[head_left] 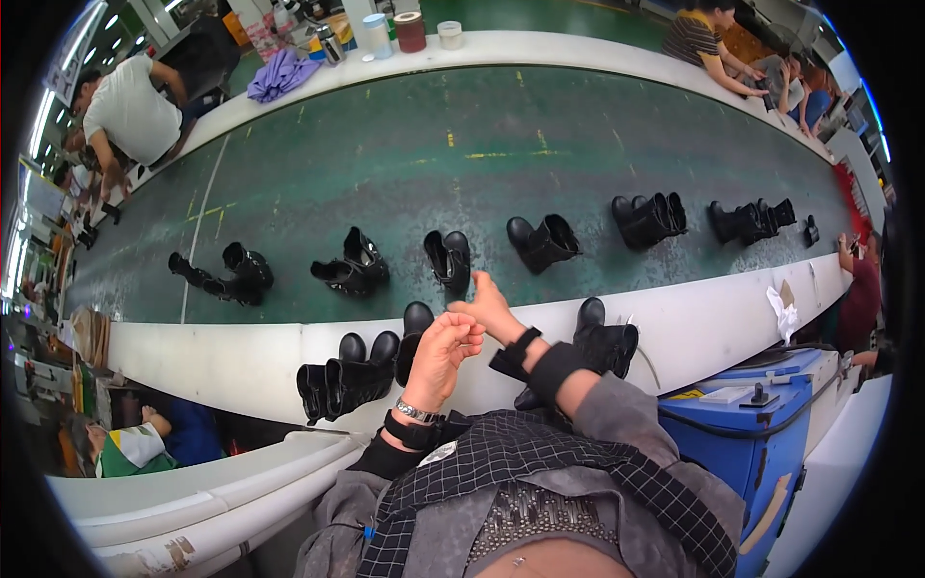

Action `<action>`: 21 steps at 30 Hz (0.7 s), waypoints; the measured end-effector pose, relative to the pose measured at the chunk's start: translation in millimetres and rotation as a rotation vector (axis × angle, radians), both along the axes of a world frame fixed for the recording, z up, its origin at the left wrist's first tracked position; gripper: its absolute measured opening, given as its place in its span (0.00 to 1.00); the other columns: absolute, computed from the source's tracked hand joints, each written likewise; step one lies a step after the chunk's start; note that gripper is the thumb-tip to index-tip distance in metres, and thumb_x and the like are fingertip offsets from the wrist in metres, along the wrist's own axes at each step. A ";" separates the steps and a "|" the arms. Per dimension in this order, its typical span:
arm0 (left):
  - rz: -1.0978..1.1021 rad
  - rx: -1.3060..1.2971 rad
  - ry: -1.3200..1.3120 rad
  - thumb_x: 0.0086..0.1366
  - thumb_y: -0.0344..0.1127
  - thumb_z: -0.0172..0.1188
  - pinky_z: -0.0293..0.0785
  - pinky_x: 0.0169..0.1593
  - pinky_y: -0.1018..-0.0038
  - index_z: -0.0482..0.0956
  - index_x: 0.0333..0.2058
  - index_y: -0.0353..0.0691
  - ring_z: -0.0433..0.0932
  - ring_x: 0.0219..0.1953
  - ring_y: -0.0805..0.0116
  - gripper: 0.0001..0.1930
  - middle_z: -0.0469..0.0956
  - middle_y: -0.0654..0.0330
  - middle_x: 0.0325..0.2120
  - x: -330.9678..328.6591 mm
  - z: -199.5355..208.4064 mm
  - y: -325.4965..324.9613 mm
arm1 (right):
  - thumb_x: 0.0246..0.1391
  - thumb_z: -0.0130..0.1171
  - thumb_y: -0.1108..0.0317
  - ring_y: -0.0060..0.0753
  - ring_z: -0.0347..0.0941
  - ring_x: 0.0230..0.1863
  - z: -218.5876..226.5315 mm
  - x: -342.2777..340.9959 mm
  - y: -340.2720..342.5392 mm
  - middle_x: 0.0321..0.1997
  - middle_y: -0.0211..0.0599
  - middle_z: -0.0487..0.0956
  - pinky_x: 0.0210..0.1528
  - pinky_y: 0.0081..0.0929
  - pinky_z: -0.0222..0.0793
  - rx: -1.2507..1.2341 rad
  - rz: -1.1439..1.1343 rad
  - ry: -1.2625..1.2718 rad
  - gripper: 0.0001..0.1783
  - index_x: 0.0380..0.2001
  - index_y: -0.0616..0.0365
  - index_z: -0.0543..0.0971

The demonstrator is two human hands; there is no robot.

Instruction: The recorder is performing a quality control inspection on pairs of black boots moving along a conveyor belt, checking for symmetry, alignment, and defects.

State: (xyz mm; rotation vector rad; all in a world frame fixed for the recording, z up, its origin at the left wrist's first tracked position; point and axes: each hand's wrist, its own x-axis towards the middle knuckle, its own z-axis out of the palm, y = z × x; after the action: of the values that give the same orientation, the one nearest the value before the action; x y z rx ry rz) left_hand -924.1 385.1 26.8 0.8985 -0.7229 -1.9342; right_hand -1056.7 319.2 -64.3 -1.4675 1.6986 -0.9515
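My left hand [447, 349] is raised over the white ledge, its fingers curled together; anything inside them is hidden. My right hand [489, 308] reaches just beyond it, fingers pointing left and the thumb side apart, with nothing visible in it. Right beyond that hand, a pair of black boots [449, 258] rests on the green conveyor belt [405, 144]. A black boot [414, 328] is partly covered by my left hand. More black boots [364, 378] stand on the ledge to its left. Another black boot [605, 339] is at the right, beside my right forearm.
Further black boots [544, 243] are spaced along the belt. A white ledge [703, 313] borders it. At right stands a blue machine [732, 433] with a cable. Tape rolls [409, 34] and purple cloth [281, 75] lie on the far ledge. Several people sit around the line.
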 end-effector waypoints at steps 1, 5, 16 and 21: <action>-0.030 -0.004 -0.016 0.62 0.33 0.49 0.72 0.41 0.75 0.72 0.38 0.36 0.75 0.36 0.70 0.08 0.76 0.56 0.34 0.3 0.4 1.6 | 0.36 0.67 0.56 0.52 0.67 0.52 -1.6 7.4 -8.9 0.51 0.57 0.69 0.54 0.36 0.63 0.003 -0.002 -0.001 0.42 0.52 0.69 0.63; -0.192 -0.033 -0.042 0.62 0.34 0.50 0.72 0.43 0.74 0.71 0.39 0.35 0.75 0.37 0.69 0.10 0.76 0.55 0.35 2.7 9.9 6.1 | 0.32 0.71 0.51 0.54 0.59 0.60 -6.8 23.8 -41.6 0.56 0.59 0.63 0.59 0.37 0.58 -0.025 -0.034 -0.056 0.54 0.57 0.71 0.56; -0.074 0.016 -0.010 0.65 0.39 0.50 0.71 0.50 0.68 0.66 0.49 0.32 0.74 0.44 0.61 0.19 0.72 0.49 0.44 11.3 6.6 18.1 | 0.54 0.56 0.61 0.23 0.73 0.28 10.9 -17.3 -24.1 0.30 0.30 0.75 0.26 0.22 0.70 -0.008 -0.317 -0.825 0.14 0.37 0.61 0.75; 0.158 0.058 -0.018 0.67 0.54 0.45 0.66 0.54 0.65 0.64 0.52 0.33 0.70 0.49 0.59 0.28 0.69 0.52 0.47 -9.5 -4.5 10.4 | 0.54 0.57 0.64 0.25 0.72 0.42 83.6 -33.2 75.3 0.42 0.30 0.74 0.42 0.24 0.70 -0.358 -0.071 -0.477 0.21 0.48 0.63 0.72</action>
State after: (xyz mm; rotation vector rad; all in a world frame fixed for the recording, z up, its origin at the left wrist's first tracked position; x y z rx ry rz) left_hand -933.6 395.5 22.4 0.9801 -0.5904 -1.8171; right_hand -1089.9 394.5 19.3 -1.2607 1.2799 -1.5653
